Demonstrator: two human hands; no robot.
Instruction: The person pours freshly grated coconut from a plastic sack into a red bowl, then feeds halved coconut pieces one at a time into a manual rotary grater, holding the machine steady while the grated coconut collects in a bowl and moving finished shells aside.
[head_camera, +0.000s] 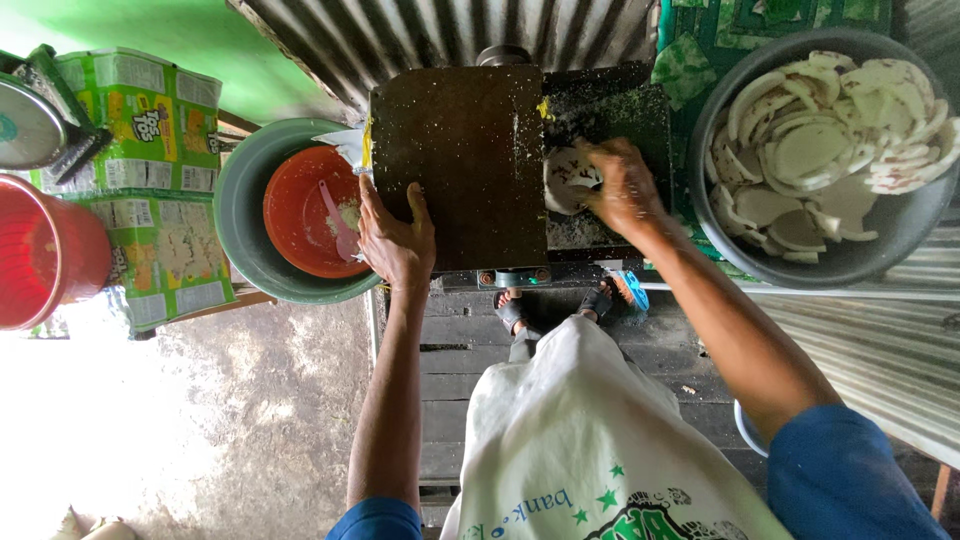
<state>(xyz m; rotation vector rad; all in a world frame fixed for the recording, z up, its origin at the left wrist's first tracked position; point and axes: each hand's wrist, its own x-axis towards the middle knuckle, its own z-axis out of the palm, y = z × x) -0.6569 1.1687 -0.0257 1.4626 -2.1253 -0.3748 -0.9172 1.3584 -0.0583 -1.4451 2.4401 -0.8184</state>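
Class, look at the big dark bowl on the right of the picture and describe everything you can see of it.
The dark bowl is round, deep and dark grey, with a smooth rim, and looks like metal or plastic; which cannot be told. It stands upright at the right, beside the dark machine top, against green patterned cloth. It is heaped with curved white pieces, seemingly coconut flesh, some with brown edges. The right hand holds a similar piece nearby and does not touch the bowl.

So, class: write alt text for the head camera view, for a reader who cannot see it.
The right hand presses a white coconut piece into a dark grating machine, the left hand on its edge. Coconut pieces fill a grey basin at right; an orange bowl sits at left.
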